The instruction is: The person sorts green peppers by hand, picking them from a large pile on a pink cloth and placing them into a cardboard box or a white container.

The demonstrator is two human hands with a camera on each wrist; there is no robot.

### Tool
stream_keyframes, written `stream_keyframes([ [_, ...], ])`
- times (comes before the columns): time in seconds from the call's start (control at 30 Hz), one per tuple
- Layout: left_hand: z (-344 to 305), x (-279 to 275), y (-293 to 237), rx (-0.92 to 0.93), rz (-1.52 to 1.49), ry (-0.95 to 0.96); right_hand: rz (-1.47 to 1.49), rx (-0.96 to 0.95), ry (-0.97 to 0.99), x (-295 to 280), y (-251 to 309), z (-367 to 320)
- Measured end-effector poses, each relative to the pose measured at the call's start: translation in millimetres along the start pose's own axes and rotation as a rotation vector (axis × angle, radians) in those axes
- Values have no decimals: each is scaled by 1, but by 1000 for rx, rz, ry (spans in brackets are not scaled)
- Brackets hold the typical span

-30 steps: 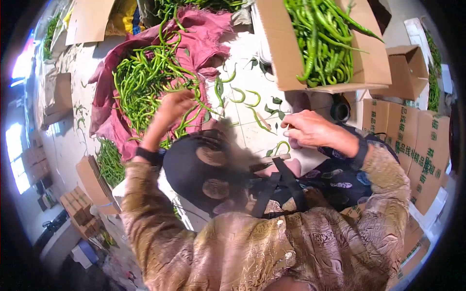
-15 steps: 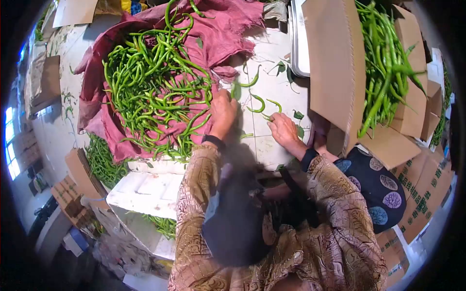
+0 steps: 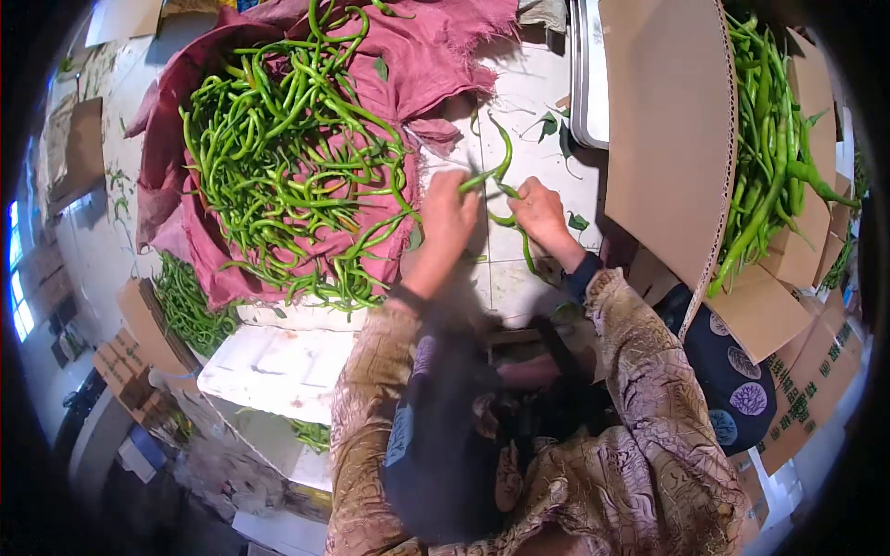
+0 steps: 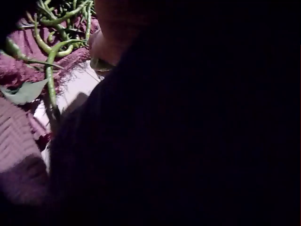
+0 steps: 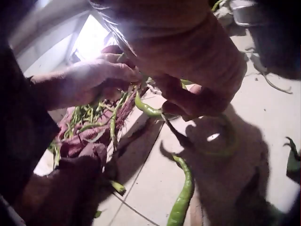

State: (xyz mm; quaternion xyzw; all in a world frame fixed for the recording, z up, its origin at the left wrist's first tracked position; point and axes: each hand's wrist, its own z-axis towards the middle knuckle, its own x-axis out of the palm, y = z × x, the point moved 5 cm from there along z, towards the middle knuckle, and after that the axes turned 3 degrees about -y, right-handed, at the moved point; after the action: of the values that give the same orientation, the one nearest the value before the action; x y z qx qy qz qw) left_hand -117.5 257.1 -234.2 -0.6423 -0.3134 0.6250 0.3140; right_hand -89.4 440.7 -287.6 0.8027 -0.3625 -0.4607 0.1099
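Note:
Above the white tiles, my left hand (image 3: 449,218) pinches a green pepper (image 3: 477,181) whose tip points toward the other hand. Close on its right, my right hand (image 3: 542,215) holds peppers between thumb and fingers; one curved pepper (image 5: 149,109) shows under the fingers in the right wrist view. Another pepper (image 5: 182,197) lies on the tiles below that hand. To the left, a large heap of green peppers (image 3: 278,157) rests on a red cloth (image 3: 426,56). The left wrist view is mostly dark, with peppers (image 4: 50,80) and a leaf (image 4: 26,92) at its left.
A cardboard box (image 3: 667,139) of long peppers (image 3: 765,139) stands at the right, beside a metal tray (image 3: 590,83). Loose leaves (image 3: 578,221) lie on the tiles. A white foam box (image 3: 278,371) is near my left forearm, with more peppers (image 3: 190,306) beyond it.
The left hand has moved right from the heap, and the right hand has reached left to the loose peppers. Both now hold peppers close together. The head view has shifted, too.

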Motion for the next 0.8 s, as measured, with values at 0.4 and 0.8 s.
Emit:
stream_keyframes([
  [0.4, 29, 74, -16, 110, 271, 311, -96, -32, 203, -8, -3, -19],
  [0.8, -21, 0, -66, -61, -274, 346, 1009, 175, 402, -49, 41, -63],
])
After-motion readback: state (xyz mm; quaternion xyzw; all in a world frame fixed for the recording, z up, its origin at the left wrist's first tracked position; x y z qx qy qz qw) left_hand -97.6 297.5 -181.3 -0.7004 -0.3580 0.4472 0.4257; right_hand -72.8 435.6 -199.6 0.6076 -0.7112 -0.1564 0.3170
